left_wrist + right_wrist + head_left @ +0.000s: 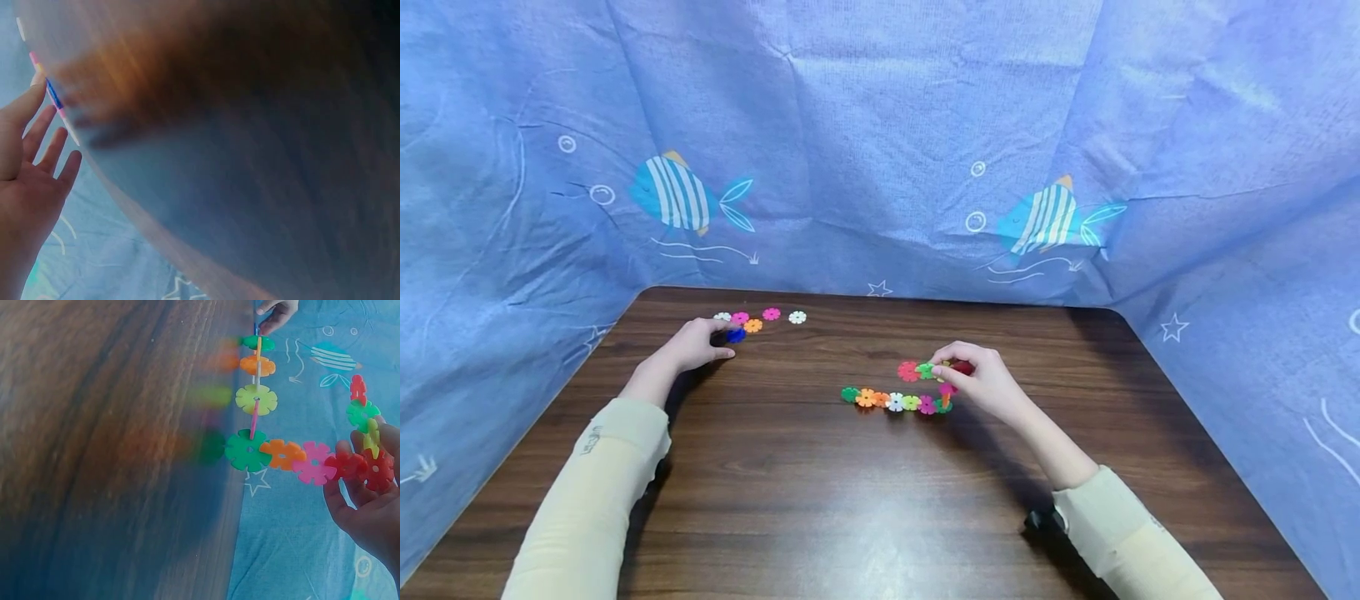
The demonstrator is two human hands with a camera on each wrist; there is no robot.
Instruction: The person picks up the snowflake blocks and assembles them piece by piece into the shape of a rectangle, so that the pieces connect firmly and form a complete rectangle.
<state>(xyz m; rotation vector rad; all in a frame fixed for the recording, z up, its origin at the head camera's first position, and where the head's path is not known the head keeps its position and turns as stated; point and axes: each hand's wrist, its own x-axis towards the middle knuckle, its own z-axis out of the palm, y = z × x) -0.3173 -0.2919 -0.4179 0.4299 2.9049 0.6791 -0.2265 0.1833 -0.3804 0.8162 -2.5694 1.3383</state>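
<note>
Gripping chain point(896, 402), R hand point(985, 382), loose pcs point(753, 326) nr L hand point(695, 344), curtain point(880, 167) bhd

A tabletop booth, with blue fish-print cloth point(880, 150) on three sides of a dark wood-grain table point(775, 483).

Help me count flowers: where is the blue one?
In the head view, the blue flower is left of centre, by the left hand, beside an orange flower.

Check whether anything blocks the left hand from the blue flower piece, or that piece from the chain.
Nothing visible does: the left hand is right at the blue flower piece, and bare tabletop lies between that piece and the chain.
</note>
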